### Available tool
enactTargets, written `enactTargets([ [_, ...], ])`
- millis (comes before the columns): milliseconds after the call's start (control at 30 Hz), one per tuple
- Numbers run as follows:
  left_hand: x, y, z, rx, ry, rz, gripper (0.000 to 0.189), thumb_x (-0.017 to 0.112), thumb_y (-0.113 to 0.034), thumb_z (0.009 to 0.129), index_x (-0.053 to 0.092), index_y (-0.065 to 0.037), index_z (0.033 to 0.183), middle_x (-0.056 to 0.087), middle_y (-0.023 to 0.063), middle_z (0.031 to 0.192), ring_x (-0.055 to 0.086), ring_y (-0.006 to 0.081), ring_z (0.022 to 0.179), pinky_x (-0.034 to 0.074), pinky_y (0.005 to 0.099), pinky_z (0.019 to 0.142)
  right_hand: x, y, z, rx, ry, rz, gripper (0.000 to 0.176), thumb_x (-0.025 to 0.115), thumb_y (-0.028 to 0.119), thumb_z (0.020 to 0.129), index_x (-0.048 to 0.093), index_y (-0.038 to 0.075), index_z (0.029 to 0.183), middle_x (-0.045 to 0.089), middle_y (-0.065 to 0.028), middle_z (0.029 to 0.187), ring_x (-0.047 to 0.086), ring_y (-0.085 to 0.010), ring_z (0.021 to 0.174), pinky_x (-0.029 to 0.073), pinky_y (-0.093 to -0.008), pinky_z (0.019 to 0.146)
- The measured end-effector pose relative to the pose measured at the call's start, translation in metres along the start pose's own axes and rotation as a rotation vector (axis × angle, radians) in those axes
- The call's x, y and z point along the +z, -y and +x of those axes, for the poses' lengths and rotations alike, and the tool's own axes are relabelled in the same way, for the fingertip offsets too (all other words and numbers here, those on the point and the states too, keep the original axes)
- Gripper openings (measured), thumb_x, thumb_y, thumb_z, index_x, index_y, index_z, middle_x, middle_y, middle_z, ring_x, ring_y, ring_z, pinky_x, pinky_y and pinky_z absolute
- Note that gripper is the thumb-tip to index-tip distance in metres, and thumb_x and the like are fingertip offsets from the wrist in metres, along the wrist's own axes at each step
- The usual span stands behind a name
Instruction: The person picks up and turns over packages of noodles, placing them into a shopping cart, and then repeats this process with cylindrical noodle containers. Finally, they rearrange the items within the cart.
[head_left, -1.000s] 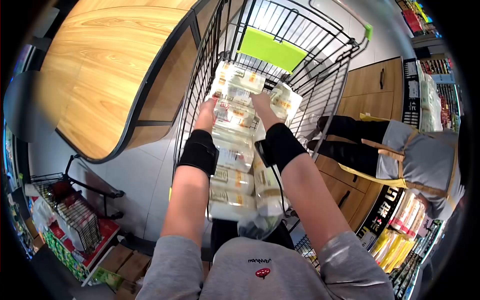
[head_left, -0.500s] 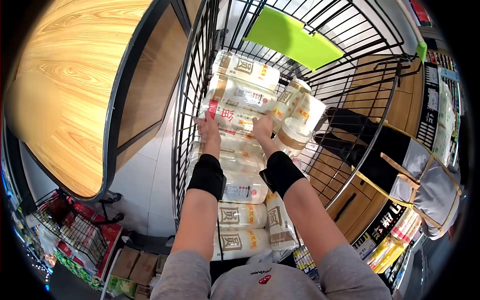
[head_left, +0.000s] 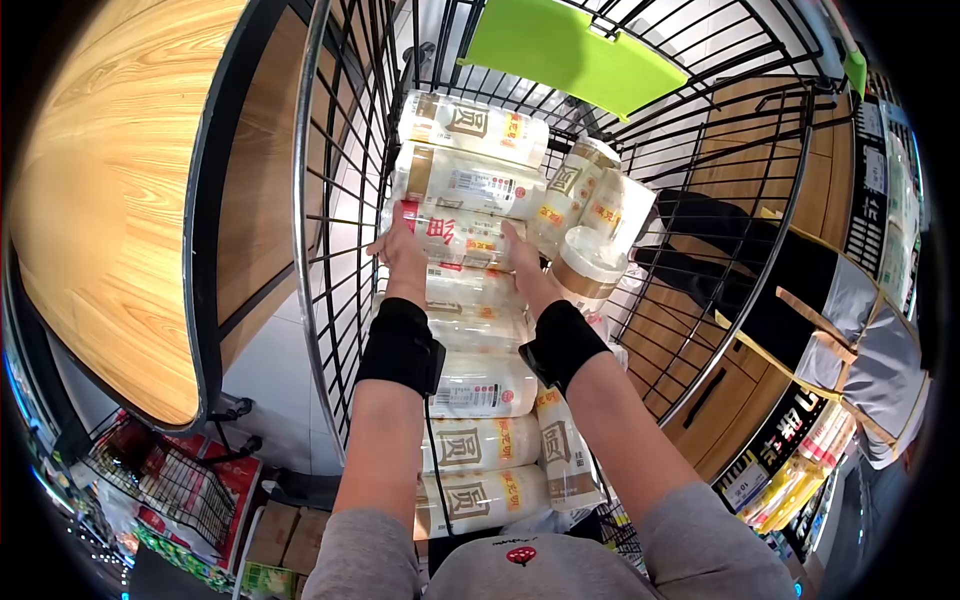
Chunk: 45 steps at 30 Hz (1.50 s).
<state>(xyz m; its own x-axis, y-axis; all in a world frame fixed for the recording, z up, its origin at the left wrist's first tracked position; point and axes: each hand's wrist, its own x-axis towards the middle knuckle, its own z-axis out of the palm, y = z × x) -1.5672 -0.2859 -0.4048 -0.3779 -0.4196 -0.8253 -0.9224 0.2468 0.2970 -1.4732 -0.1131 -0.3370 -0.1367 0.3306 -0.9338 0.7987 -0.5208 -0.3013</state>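
Red-marked pack [head_left: 462, 238] is lying crosswise in the shopping cart [head_left: 304, 190], just above frame centre. I've got it clamped between both hands: left hand [head_left: 402, 252] on its left end, right hand [head_left: 523, 258] on its right end. Hands are apart, pack between them. Can't tell whether its underside touches the packs below.

Two white packs [head_left: 468, 183] lie parallel just above it. More clear-wrapped packs [head_left: 478, 384] are stacked in a column down to bottom centre, under my forearms. Right of the right hand, three tilted packs [head_left: 619, 209] are bunched together. Black bands on both wrists.

Green panel [head_left: 565, 55] at the cart's far end, top centre. Wooden table [head_left: 120, 210] upper left, second cart [head_left: 165, 490] lower left. Person in dark trousers [head_left: 870, 340] at right, beside wooden drawers [head_left: 715, 405].
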Motion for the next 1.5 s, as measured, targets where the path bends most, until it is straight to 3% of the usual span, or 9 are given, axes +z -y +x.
enactTargets([
  [467,-0.02,-0.038,-0.034,-0.034,0.238,0.846,0.108,0.038,-0.073,0.07,0.015,0.014,0.13,0.031,0.027,0.13,0.044,0.0289,0.114,0.041,0.0406,0.089,0.005,-0.014,0.018,-0.057,0.197,0.44,0.047,0.056,0.034,0.083,0.046,0.005,0.119,0.056,-0.0079,0.11,0.058,-0.0199,0.095,0.048,-0.0332,0.079],
  [600,-0.005,-0.037,-0.056,-0.102,-0.074,0.074,0.111,0.062,-0.052,0.069,-0.003,0.011,0.133,0.031,0.029,0.126,0.043,0.03,0.114,0.042,0.0358,0.089,0.0,-0.017,0.024,-0.126,0.203,0.444,0.046,0.055,0.031,0.084,0.044,0.005,0.121,0.054,-0.009,0.115,0.054,-0.02,0.103,0.044,-0.0318,0.087],
  [667,0.003,-0.034,-0.05,-0.085,-0.184,0.162,0.112,0.055,-0.067,0.068,0.011,0.016,0.13,0.032,0.0304,0.127,0.038,0.0316,0.119,0.038,0.0356,0.093,0.0,-0.016,0.019,-0.122,0.166,0.429,0.046,0.056,0.031,0.084,0.044,0.004,0.12,0.054,-0.0091,0.115,0.053,-0.0198,0.104,0.041,-0.0302,0.09],
  [800,0.015,-0.03,-0.083,0.0,-0.379,0.067,0.111,0.078,-0.042,0.061,0.011,0.017,0.128,0.033,0.0317,0.122,0.036,0.0387,0.117,0.04,0.0386,0.093,0.001,-0.012,0.013,-0.155,0.218,0.495,0.046,0.057,0.028,0.083,0.045,0.004,0.119,0.055,-0.0086,0.114,0.052,-0.0197,0.105,0.039,-0.0296,0.091],
  [900,-0.004,-0.03,-0.12,-0.144,-0.069,-0.193,0.112,0.076,-0.05,0.06,0.015,0.018,0.125,0.036,0.0323,0.118,0.041,0.0391,0.11,0.044,0.0408,0.088,0.002,-0.004,-0.002,-0.158,0.115,0.455,0.045,0.059,0.028,0.081,0.047,0.004,0.118,0.056,-0.0077,0.112,0.053,-0.0196,0.103,0.04,-0.03,0.09],
  [1033,0.014,-0.03,-0.102,-0.212,-0.16,0.184,0.092,0.066,-0.063,0.063,0.045,0.012,0.11,0.051,0.0185,0.112,0.055,0.0279,0.097,0.05,0.0366,0.077,0.0,0.003,-0.021,-0.134,0.211,0.514,0.045,0.061,0.029,0.079,0.049,0.006,0.115,0.057,-0.0064,0.109,0.054,-0.0195,0.1,0.041,-0.0317,0.088],
  [1167,-0.002,-0.022,-0.106,-0.194,0.231,-0.278,0.11,0.066,-0.059,0.065,0.018,0.023,0.12,0.038,0.0314,0.12,0.044,0.0389,0.11,0.044,0.0431,0.087,-0.001,0.002,-0.018,-0.108,0.138,0.447,0.047,0.062,0.03,0.078,0.048,0.006,0.116,0.056,-0.0064,0.109,0.053,-0.02,0.101,0.042,-0.033,0.088],
  [1333,0.024,0.009,-0.053,-0.084,0.188,0.12,0.104,0.057,-0.065,0.069,0.024,0.021,0.118,0.039,0.03,0.117,0.039,0.0379,0.114,0.04,0.0403,0.09,0.003,0.0,-0.009,-0.153,0.114,0.417,0.048,0.06,0.032,0.079,0.047,0.009,0.119,0.053,-0.0072,0.116,0.052,-0.0202,0.104,0.041,-0.0336,0.089],
  [1500,0.005,0.005,-0.062,-0.014,-0.302,0.016,0.105,0.054,-0.077,0.06,0.036,0.014,0.108,0.047,0.0214,0.101,0.049,0.0325,0.099,0.043,0.0365,0.081,-0.005,-0.008,0.018,-0.082,0.131,0.47,0.048,0.058,0.031,0.079,0.044,0.01,0.12,0.05,-0.0063,0.119,0.05,-0.0199,0.107,0.042,-0.0347,0.088],
])
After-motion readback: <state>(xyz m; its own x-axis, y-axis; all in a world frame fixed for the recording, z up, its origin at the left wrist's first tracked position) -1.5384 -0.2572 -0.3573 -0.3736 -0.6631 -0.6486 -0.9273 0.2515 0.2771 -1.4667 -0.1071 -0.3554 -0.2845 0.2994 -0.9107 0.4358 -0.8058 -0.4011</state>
